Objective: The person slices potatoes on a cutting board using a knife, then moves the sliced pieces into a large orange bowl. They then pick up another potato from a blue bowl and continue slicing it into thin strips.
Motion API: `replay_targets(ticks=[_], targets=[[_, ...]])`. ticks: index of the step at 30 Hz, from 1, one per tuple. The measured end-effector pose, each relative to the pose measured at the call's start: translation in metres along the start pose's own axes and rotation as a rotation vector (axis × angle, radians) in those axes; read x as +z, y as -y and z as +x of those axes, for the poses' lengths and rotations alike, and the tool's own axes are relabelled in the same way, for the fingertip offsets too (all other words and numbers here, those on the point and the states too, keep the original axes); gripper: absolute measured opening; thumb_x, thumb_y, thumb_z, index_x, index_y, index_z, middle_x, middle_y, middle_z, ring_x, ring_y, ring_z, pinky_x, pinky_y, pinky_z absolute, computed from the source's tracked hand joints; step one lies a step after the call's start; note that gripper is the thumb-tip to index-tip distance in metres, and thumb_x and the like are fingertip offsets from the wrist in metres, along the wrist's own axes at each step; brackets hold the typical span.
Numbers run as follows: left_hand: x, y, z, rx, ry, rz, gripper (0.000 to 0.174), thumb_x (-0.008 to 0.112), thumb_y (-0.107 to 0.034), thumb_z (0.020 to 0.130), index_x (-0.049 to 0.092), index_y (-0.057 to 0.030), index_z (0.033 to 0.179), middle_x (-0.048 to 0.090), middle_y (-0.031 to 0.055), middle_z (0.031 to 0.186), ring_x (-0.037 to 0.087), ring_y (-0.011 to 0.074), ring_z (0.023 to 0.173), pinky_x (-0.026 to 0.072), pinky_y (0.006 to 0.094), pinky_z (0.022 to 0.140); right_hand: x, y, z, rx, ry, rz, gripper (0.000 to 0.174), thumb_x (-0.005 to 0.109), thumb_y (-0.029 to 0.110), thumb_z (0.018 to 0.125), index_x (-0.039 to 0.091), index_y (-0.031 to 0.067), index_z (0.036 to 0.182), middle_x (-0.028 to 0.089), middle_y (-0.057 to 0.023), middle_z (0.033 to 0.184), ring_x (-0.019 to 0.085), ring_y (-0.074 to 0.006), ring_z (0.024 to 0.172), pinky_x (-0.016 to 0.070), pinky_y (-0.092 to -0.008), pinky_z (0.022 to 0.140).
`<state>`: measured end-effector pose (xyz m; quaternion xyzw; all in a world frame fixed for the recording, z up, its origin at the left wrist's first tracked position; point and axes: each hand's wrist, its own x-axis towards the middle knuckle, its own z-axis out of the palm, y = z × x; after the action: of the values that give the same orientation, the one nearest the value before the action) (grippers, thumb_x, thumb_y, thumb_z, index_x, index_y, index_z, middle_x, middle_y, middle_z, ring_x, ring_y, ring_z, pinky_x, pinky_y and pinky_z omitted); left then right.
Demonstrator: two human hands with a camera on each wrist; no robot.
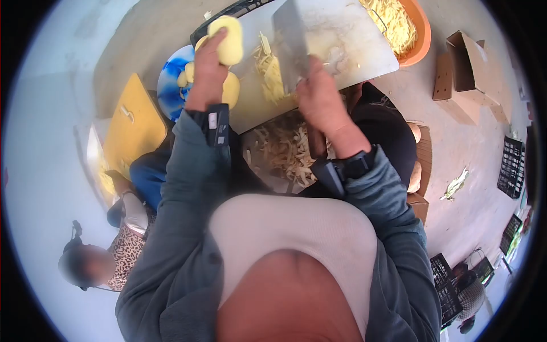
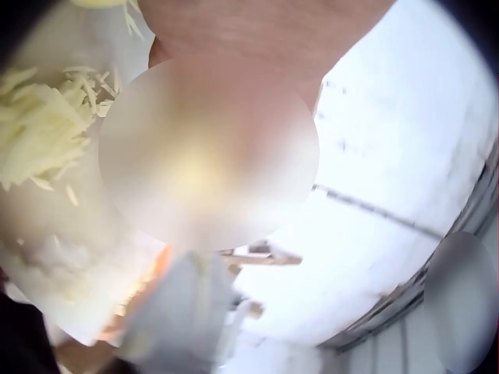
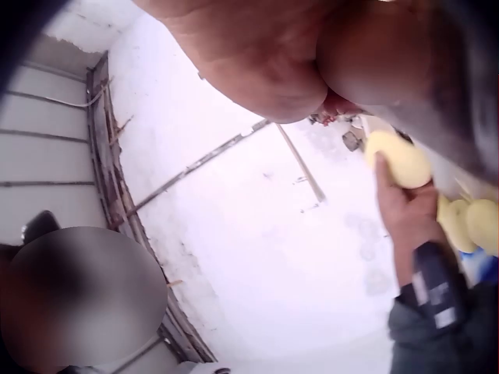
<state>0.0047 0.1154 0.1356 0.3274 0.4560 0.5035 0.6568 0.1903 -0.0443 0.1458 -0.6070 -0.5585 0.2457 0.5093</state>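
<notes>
In the head view the left hand [image 1: 210,77] grips a peeled potato [image 1: 230,41] above the left end of a white cutting board [image 1: 353,37]. The right wrist view also shows the left hand [image 3: 409,214] with its thumb against the pale potato [image 3: 399,159]. The right hand [image 1: 322,101] is curled round the handle of a broad cleaver [image 1: 292,43], whose blade stands over the board. Cut potato strips [image 1: 269,73] lie between the blade and the left hand. In the left wrist view part of the potato is blurred out.
An orange bowl [image 1: 423,31] of potato strips is beyond the board. Left of it are more peeled potatoes [image 1: 230,91] and a blue-and-white basin [image 1: 171,80]. Peelings [image 1: 290,151] lie below the board. Cardboard boxes [image 1: 473,68] stand right; another person [image 1: 128,245] sits left.
</notes>
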Motion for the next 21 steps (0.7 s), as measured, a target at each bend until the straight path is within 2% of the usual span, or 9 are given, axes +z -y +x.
replay_targets(ticks=[1,3,7,9,13,15,18,19,21], targets=[[-0.013,-0.005,-0.003,-0.011,-0.042,-0.079,0.033,0.070,-0.015,0.078,0.059,-0.0035,0.106,0.065,0.0082,0.097,0.064,0.0216,0.083,0.0533,0.0336,0.071,0.011,0.003,-0.007,-0.007,0.004,-0.005,0.033,0.046,-0.002,0.077,0.043,-0.0080,0.109,0.058,-0.0314,0.090,0.056,-0.0492,0.082,0.0471,-0.0476,0.073],[-0.031,-0.010,-0.005,-0.062,-0.108,-0.158,0.032,0.069,-0.017,0.079,0.058,-0.0060,0.107,0.064,0.0073,0.100,0.062,0.0223,0.090,0.0511,0.0377,0.075,0.028,0.006,-0.017,0.170,0.355,-0.195,0.024,0.047,-0.002,0.077,0.043,-0.0047,0.102,0.058,-0.0297,0.087,0.058,-0.0468,0.080,0.0470,-0.0494,0.072],[-0.016,-0.025,-0.025,-0.223,-0.331,-0.316,0.033,0.068,-0.019,0.078,0.056,-0.0137,0.109,0.061,0.0042,0.105,0.056,0.0238,0.100,0.0461,0.0444,0.082,0.055,-0.006,-0.045,0.117,0.468,-0.333,0.020,0.047,-0.002,0.078,0.042,-0.0016,0.097,0.059,-0.0285,0.084,0.059,-0.0446,0.079,0.0470,-0.0509,0.071],[-0.017,-0.025,-0.023,-0.217,-0.295,-0.317,0.033,0.069,-0.018,0.076,0.058,-0.0140,0.107,0.062,0.0037,0.104,0.058,0.0234,0.098,0.0473,0.0436,0.080,0.058,-0.006,-0.051,0.173,0.578,-0.375,0.024,0.048,-0.002,0.078,0.041,-0.0007,0.101,0.060,-0.0273,0.083,0.060,-0.0425,0.077,0.0482,-0.0503,0.068],[-0.015,-0.024,-0.022,-0.236,-0.195,-0.367,0.034,0.071,-0.018,0.074,0.059,-0.0147,0.105,0.063,0.0028,0.104,0.060,0.0224,0.095,0.0482,0.0416,0.077,0.062,-0.020,-0.050,0.136,0.587,-0.509,0.029,0.049,-0.002,0.076,0.039,0.0003,0.104,0.060,-0.0263,0.083,0.061,-0.0420,0.077,0.0485,-0.0499,0.067],[-0.010,-0.023,-0.023,-0.253,-0.180,-0.375,0.034,0.070,-0.018,0.075,0.058,-0.0147,0.106,0.062,0.0027,0.105,0.058,0.0224,0.097,0.0464,0.0427,0.080,0.057,-0.021,-0.044,0.153,0.625,-0.558,0.045,0.049,-0.002,0.074,0.034,-0.0021,0.117,0.058,-0.0286,0.089,0.059,-0.0443,0.076,0.0479,-0.0511,0.067],[-0.006,-0.023,-0.025,-0.292,-0.160,-0.372,0.034,0.070,-0.018,0.076,0.058,-0.0145,0.107,0.062,0.0024,0.105,0.057,0.0220,0.098,0.0451,0.0428,0.083,0.056,-0.032,-0.035,0.117,0.565,-0.557,0.048,0.048,-0.002,0.075,0.033,-0.0029,0.121,0.059,-0.0282,0.088,0.060,-0.0431,0.074,0.0486,-0.0501,0.065],[-0.005,-0.022,-0.025,-0.311,-0.155,-0.359,0.034,0.071,-0.018,0.075,0.058,-0.0142,0.106,0.063,0.0022,0.104,0.058,0.0215,0.097,0.0456,0.0417,0.082,0.055,-0.033,-0.031,0.117,0.566,-0.571,0.048,0.048,-0.002,0.075,0.033,-0.0029,0.121,0.059,-0.0282,0.088,0.060,-0.0431,0.074,0.0486,-0.0501,0.065],[-0.002,-0.023,-0.029,-0.318,-0.159,-0.374,0.034,0.071,-0.018,0.075,0.058,-0.0140,0.107,0.063,0.0022,0.104,0.059,0.0212,0.097,0.0462,0.0406,0.081,0.053,-0.032,-0.025,0.073,0.586,-0.609,0.033,0.049,-0.001,0.076,0.037,0.0009,0.107,0.060,-0.0246,0.084,0.061,-0.0414,0.075,0.0486,-0.0494,0.066]])
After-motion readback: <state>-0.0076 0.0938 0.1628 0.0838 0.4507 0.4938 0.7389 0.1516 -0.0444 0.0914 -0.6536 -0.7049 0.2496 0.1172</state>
